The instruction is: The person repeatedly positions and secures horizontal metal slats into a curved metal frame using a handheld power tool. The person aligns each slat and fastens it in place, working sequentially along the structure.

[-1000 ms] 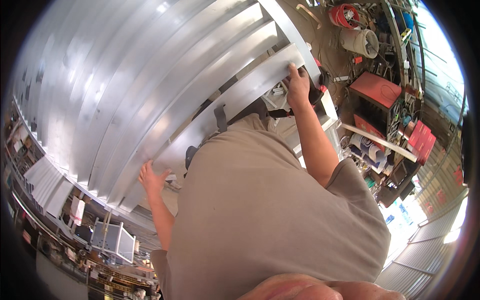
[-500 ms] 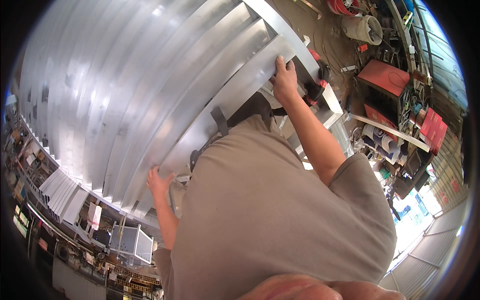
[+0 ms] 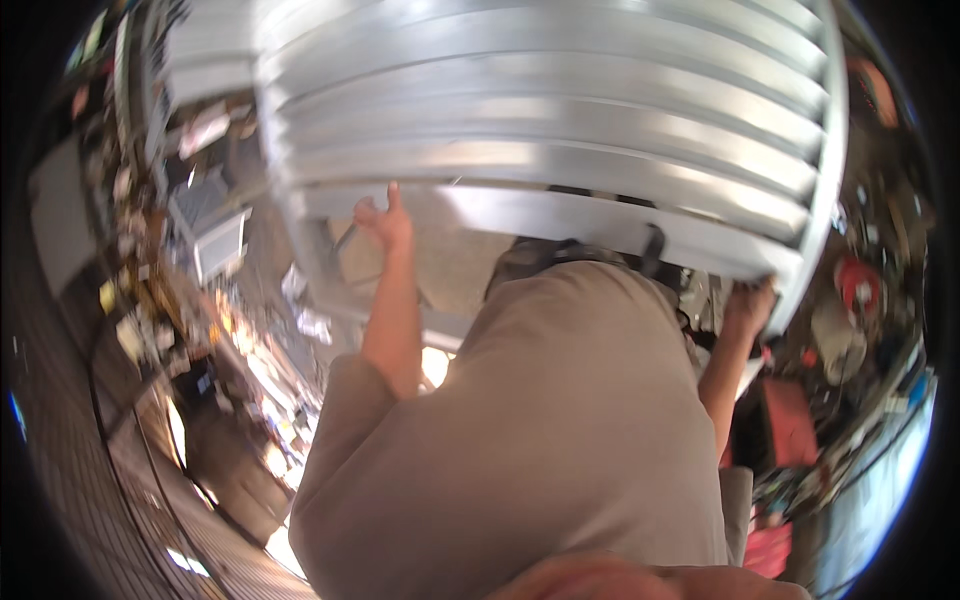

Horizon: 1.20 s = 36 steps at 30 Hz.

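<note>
A large silvery metal louvre panel fills the upper middle, with several parallel slats (image 3: 560, 120) set between side rails. The nearest slat (image 3: 560, 212) crosses in front of my body, with a gap between it and the rows beyond. My left hand (image 3: 385, 218) rests against this slat near its left end, one digit stretched out and the others bent apart from it. My right hand (image 3: 750, 303) is closed round the slat's right end, beside the right side rail (image 3: 822, 190); some fingers are hidden. A dark strap (image 3: 652, 250) overlaps the slat near my waist.
A grey box-like frame (image 3: 215, 235) stands left of the panel amid cluttered shelving. On the right are a red cabinet (image 3: 790, 422), a pale bucket (image 3: 838, 340) and a red round container (image 3: 857, 283). Parts of the surroundings are blurred.
The view has swung round, so the panel now lies straight ahead with its slats running across. The right hand stays at the slat's right end; the left hand stays near its left end.
</note>
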Each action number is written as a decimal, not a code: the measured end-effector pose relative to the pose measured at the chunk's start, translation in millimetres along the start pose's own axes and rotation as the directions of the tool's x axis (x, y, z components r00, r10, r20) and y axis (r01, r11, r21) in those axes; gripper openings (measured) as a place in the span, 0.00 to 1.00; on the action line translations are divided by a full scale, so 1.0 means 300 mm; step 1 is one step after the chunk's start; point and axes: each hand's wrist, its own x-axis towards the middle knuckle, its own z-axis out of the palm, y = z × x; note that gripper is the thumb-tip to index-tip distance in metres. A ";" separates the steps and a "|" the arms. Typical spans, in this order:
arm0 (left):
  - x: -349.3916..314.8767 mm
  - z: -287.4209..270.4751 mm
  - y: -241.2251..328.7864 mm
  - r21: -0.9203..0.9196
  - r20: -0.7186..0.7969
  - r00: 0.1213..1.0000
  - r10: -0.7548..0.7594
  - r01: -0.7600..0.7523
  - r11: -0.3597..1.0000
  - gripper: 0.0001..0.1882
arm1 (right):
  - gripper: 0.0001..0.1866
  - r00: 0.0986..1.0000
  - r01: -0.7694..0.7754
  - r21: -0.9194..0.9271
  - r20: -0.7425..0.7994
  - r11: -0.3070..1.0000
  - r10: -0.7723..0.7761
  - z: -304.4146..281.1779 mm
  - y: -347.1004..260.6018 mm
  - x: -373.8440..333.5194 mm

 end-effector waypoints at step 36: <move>0.108 0.140 -0.203 -0.645 0.690 0.618 -0.377 0.761 0.067 0.33 | 0.25 0.997 -0.017 0.206 -0.068 0.978 0.031 -0.001 -0.008 0.015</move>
